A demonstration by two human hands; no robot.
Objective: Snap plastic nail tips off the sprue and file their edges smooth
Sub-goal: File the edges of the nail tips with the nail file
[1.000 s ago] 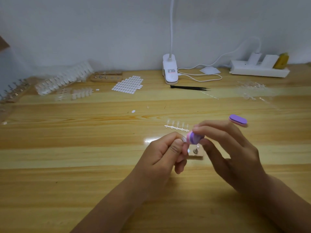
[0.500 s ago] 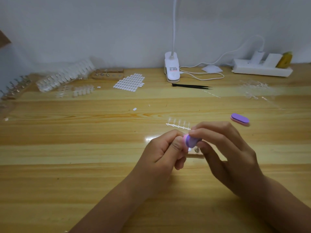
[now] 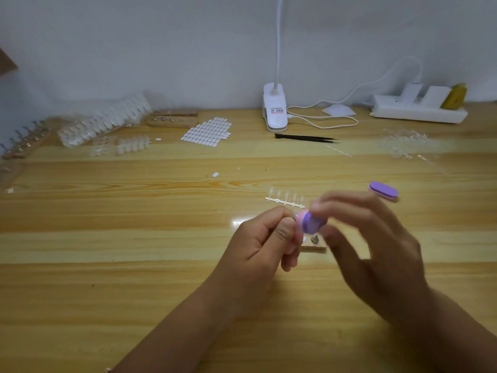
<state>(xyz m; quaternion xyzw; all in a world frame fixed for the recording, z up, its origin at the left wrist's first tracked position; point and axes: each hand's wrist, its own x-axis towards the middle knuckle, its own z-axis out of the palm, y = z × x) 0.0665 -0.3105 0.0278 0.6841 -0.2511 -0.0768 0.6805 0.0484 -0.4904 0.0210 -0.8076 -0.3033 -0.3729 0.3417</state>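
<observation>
**Purple file on a tip's edge**

Pale wood runs across the whole table [image 3: 107,265], and both hands meet over its middle, a little to the right. The right hand [image 3: 376,246] is the larger shape and is blurred; its thumb and first fingers are closed on a small purple file [image 3: 309,224], with the other fingers spread loosely. The left hand [image 3: 265,246] is curled in beside it, its thumb and forefinger pinched narrow at the file's face. What they pinch is too small and too hidden to see. I judge it to be a single nail tip, held up off the table against the file.

A clip lamp [image 3: 274,109] stands at the far edge, with black tweezers [image 3: 304,137] just in front of it. A second purple file [image 3: 383,190] lies to the right of the hands. Just beyond the hands lies the sprue [image 3: 285,201], a clear strip that looks to have several tips on it. A small wooden block [image 3: 314,248] sits beneath the hands.

The step in hand looks like filing, not snapping. The next move calls for short, light strokes with the tip turned a little in the pinch so the whole edge is covered. Then the tip can be set down and another taken from the sprue.
</observation>
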